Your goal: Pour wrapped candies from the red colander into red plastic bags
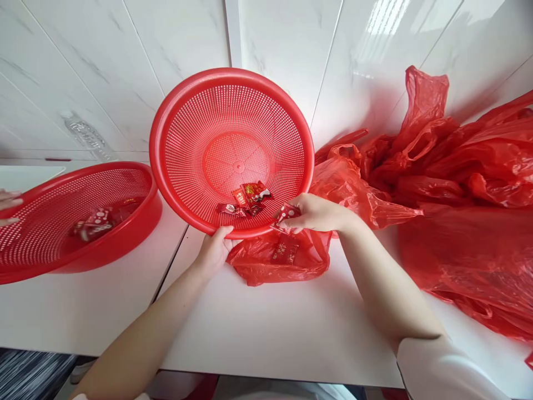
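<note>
A round red perforated basket (195,94) stands tilted up on its near rim at the table's middle. My left hand (214,250) grips that lower rim. My right hand (314,214) is closed on a red wrapped candy (285,214) at the rim's right side. Several more red wrapped candies (247,200) lie in the basket's low part. Under the rim sits a small red plastic bag (258,261) with a red packet inside, directly below my right hand.
A second red perforated basket (120,230) with some candies sits at the left, another person's fingers (8,205) on its far-left rim. A heap of red plastic bags (458,183) fills the right. A clear bottle (85,133) leans by the tiled wall.
</note>
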`<action>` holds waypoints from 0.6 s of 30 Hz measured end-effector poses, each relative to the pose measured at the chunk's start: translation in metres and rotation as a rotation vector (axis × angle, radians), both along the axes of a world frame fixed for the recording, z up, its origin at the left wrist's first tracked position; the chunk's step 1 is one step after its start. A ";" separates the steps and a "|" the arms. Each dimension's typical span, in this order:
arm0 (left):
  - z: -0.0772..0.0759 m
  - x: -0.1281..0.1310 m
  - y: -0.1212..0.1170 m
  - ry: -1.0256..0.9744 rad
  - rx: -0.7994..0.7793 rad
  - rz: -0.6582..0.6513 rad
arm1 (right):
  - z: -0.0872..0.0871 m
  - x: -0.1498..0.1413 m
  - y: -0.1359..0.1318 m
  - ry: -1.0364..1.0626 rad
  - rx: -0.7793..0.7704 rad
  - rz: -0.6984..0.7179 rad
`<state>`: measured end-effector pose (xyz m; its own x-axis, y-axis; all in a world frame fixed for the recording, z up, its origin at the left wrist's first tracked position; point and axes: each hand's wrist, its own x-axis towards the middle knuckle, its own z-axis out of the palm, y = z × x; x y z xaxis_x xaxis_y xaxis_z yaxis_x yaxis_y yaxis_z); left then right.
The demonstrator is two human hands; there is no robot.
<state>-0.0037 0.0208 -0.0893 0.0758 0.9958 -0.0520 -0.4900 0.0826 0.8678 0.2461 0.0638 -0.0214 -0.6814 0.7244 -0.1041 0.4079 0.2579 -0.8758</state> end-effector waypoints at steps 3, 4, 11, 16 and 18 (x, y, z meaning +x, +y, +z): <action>0.002 0.002 0.000 -0.007 0.025 0.016 | 0.002 -0.001 -0.004 -0.119 0.010 0.038; 0.003 0.002 0.000 -0.009 0.034 0.016 | 0.002 -0.002 -0.004 -0.133 0.020 0.069; 0.002 0.001 -0.001 -0.014 0.040 0.012 | 0.001 -0.005 -0.003 -0.214 0.326 -0.017; 0.000 0.004 -0.005 -0.011 0.034 -0.001 | -0.014 -0.019 0.001 -0.038 0.548 -0.069; -0.002 0.005 -0.008 -0.010 0.007 -0.042 | -0.025 -0.028 0.005 -0.039 0.645 -0.042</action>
